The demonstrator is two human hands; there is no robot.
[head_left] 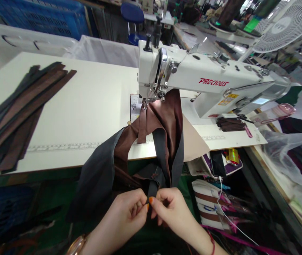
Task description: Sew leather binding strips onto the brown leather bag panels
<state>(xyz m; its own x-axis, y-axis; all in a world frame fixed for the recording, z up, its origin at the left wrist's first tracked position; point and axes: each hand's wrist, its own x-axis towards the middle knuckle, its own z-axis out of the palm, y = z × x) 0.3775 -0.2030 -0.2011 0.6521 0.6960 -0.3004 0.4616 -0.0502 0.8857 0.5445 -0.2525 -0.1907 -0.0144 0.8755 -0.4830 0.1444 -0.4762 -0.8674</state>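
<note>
The left hand (125,212) and the right hand (170,209) meet at the near edge of the scene, below the table's front edge, fingertips almost touching. Both pinch the same narrow dark strip (153,186) of fabric between thumb and curled fingers, the left from the left side and the right from the right. The strip belongs to a brown and dark grey garment piece (164,131) that hangs down from the needle area of the white sewing machine (206,83) over the front edge of the white table (92,106) towards the hands. A wide grey flap of it falls away to the left of the hands. On the left part of the table, well apart from the hands, lies a stack of long brown and black strips (18,113). To the right of the machine's base rests a small pile of dark pieces (230,124). A white fan (286,24) stands at the far right, and a blue chair (132,14) at the far side behind the machine.
</note>
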